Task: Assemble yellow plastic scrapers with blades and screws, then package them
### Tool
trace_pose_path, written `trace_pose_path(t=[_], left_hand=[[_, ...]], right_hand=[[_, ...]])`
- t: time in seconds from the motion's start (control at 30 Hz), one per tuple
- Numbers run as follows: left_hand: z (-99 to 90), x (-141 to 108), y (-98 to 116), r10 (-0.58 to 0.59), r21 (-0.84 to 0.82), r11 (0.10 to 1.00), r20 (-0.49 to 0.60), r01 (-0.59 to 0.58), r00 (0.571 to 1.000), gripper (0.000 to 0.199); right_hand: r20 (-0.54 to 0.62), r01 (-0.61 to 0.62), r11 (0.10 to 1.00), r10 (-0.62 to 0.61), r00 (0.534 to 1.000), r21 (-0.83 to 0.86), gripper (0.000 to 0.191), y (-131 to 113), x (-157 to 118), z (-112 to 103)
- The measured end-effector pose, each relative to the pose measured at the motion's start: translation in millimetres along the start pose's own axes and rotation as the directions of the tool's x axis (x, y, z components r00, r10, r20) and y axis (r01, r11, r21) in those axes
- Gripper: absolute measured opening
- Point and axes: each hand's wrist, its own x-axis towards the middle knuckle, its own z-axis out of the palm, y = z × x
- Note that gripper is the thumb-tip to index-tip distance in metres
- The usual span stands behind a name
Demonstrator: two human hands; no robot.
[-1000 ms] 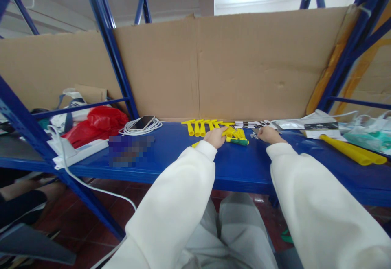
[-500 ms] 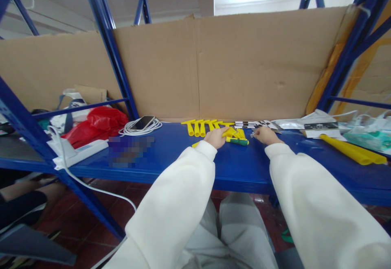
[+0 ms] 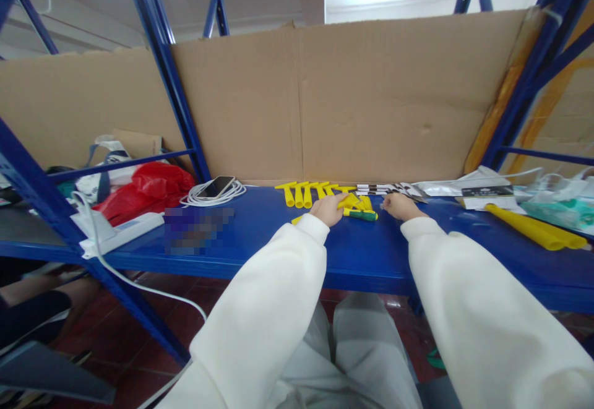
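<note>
The left hand (image 3: 327,210) grips a yellow part (image 3: 346,201), likely to steady it, the green-handled tool (image 3: 364,215) lying handy; whether the right hand (image 3: 400,206) pinches anything, I can't tell.

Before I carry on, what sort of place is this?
Probably a workshop or storeroom: blue metal racking, a cardboard backboard, and yellow parts near a green-handled tool.
</note>
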Motion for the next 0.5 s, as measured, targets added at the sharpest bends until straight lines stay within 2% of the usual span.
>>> trace_pose_path(t=[0.27, 0.5], left_hand=[[1.6, 1.7, -1.5, 0.003, -0.009, 1.000, -0.003, -0.004, 1.000, 0.055], [2.1, 2.1, -1.8, 0.014, -0.006, 1.000, -0.006, -0.014, 1.000, 0.054]], right_hand=[[0.014, -0.002, 1.000, 0.002, 1.000, -0.026, 0.025, -2.5, -1.8, -2.0], [0.024, 0.023, 1.000, -0.023, 0.999, 0.018, 0.026, -1.6, 0.9, -0.3]])
